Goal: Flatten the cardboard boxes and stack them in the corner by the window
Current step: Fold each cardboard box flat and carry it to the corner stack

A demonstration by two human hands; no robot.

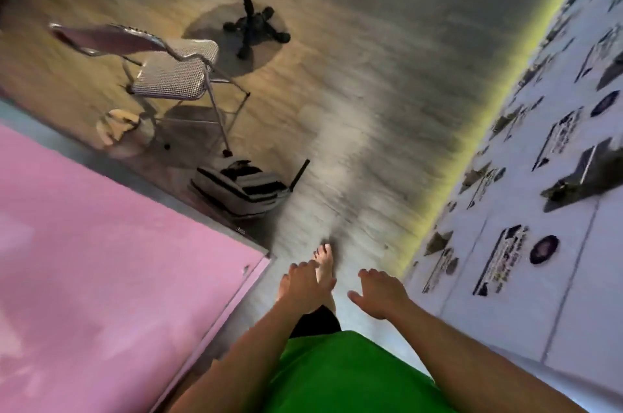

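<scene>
No cardboard box shows in this blurred, tilted head view. My left hand [305, 282] hangs out in front of me over the grey floor, fingers relaxed, holding nothing. My right hand [379, 291] is beside it, a little to the right, also with loose fingers and nothing in it. Below the hands I see my bare foot [324, 264] on the floor and my green top [340, 375].
A pink surface [101, 264] fills the left. A folding chair [175, 72] stands ahead on the left, with a white striped bag [241, 186] on the floor below it. A black stand base [256, 26] stands further off. A white wall with mounted items [539, 193] runs along the right.
</scene>
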